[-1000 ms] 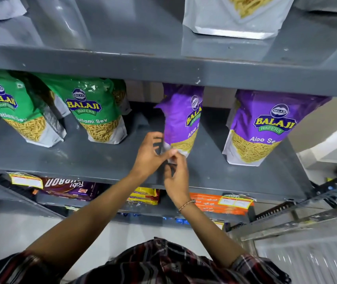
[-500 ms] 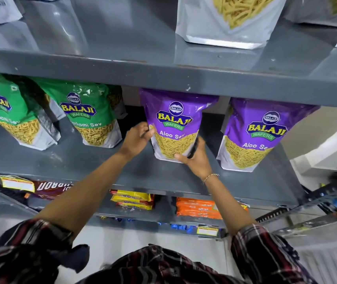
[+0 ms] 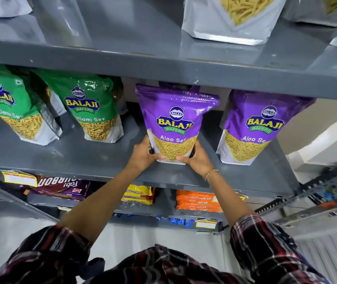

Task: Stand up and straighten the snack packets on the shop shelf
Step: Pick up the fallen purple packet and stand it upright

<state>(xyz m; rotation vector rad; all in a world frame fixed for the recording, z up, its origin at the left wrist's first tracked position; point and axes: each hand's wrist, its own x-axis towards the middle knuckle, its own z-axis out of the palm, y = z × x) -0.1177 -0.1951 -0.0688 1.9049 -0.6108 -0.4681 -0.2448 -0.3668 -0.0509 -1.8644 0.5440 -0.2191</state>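
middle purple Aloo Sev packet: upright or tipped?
Upright: purple Aloo Sev packet faces front, base on shelf, both hands gripping its bottom corners.

1 head-worn wide-angle view looks forward and steeply down at a grey shelf (image 3: 65,156) close in front. The checked shirt (image 3: 163,265) fills the near bottom edge; an upper shelf (image 3: 143,64) crosses the far top. Lower shelves recede beneath.

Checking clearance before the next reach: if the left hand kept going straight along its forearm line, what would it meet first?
The left hand already grips the purple Aloo Sev packet; going on, it would press into that packet's lower left edge. Depth behind is unclear.
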